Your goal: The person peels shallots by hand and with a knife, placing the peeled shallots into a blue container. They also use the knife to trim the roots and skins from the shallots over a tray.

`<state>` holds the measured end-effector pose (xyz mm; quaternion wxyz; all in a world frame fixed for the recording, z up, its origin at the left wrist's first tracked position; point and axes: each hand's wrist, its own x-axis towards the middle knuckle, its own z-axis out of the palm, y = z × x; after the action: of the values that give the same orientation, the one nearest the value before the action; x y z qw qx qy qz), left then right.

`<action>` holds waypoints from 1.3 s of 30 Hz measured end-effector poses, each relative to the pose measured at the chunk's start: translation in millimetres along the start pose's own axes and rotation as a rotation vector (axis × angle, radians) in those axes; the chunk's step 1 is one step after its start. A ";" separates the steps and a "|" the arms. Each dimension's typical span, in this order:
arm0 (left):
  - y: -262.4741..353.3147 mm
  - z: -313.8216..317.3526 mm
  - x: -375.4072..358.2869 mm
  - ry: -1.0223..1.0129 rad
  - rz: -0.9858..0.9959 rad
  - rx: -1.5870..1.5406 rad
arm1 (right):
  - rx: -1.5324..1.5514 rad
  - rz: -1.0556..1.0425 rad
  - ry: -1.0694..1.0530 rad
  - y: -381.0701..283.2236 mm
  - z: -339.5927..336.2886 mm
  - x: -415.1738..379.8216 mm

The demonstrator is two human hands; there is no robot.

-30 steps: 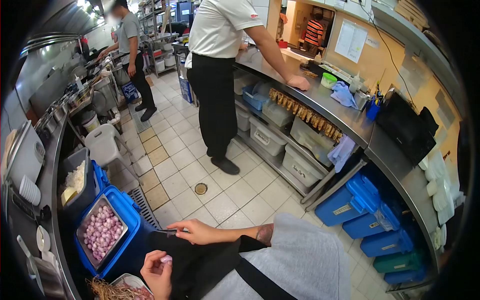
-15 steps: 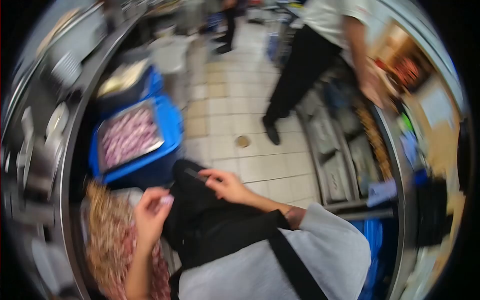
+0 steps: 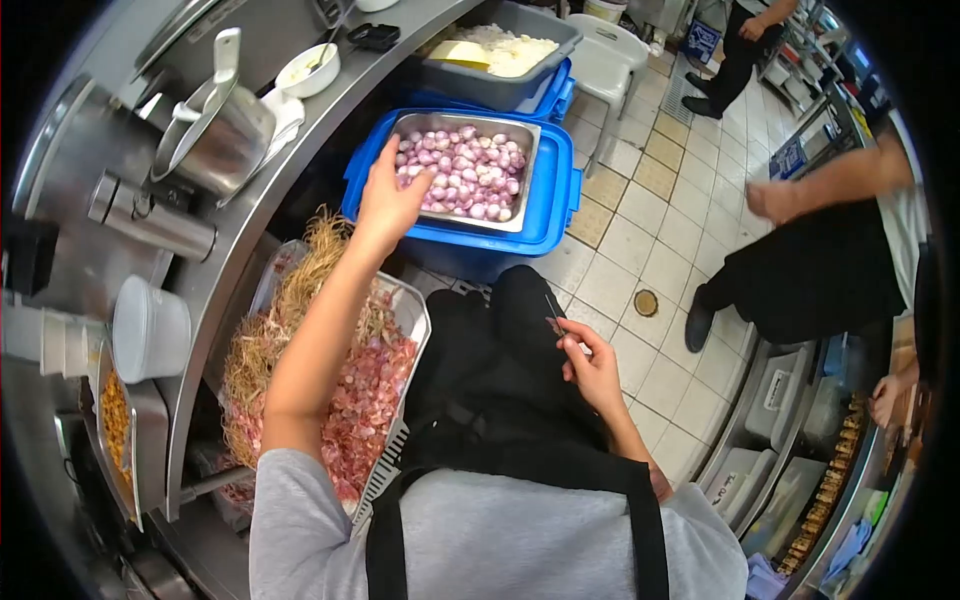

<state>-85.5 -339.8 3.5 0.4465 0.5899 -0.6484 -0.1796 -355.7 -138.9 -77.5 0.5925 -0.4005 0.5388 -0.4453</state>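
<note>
My left hand (image 3: 388,207) is at the left edge of a metal tray, thumb and fingers apart over peeled purple shallots (image 3: 465,168). The metal tray (image 3: 531,185) rests on a blue lidded bin (image 3: 556,215). Over my right thigh, my right hand (image 3: 590,368) is closed around a small knife (image 3: 551,306), its thin blade pointing up and away from me. Below my left forearm is a pale crate (image 3: 418,310) heaped with reddish shallot skins (image 3: 368,425) and dry, straw-like stalks (image 3: 262,350).
A grey tub (image 3: 500,90) with pale food stands behind the tray. The steel counter (image 3: 235,240) at left holds a metal pot (image 3: 225,140) and a white bowl (image 3: 308,70). A co-worker in a dark apron (image 3: 820,270) stands at right. A white chair (image 3: 605,60) is ahead.
My left hand has moved from near my lap, where it held a small pale piece, out to the shallot tray, fingers now apart. My right hand keeps the knife. The view has swung left.
</note>
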 end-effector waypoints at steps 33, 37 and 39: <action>259.1 -213.1 -186.8 -0.126 -0.446 0.577 | -0.199 0.125 -0.655 -32.4 73.0 84.6; 210.9 -218.9 -172.1 -0.442 -0.350 0.667 | -0.144 0.105 -0.653 -30.7 95.7 86.4; 168.4 -219.2 -176.9 -0.428 -0.369 0.652 | -0.135 0.083 -0.665 -32.7 108.2 88.0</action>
<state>-30.6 -71.3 184.1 0.0527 0.7555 -0.6330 -0.1606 -249.1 -233.1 -60.4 0.7253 -0.5400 0.3602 -0.2292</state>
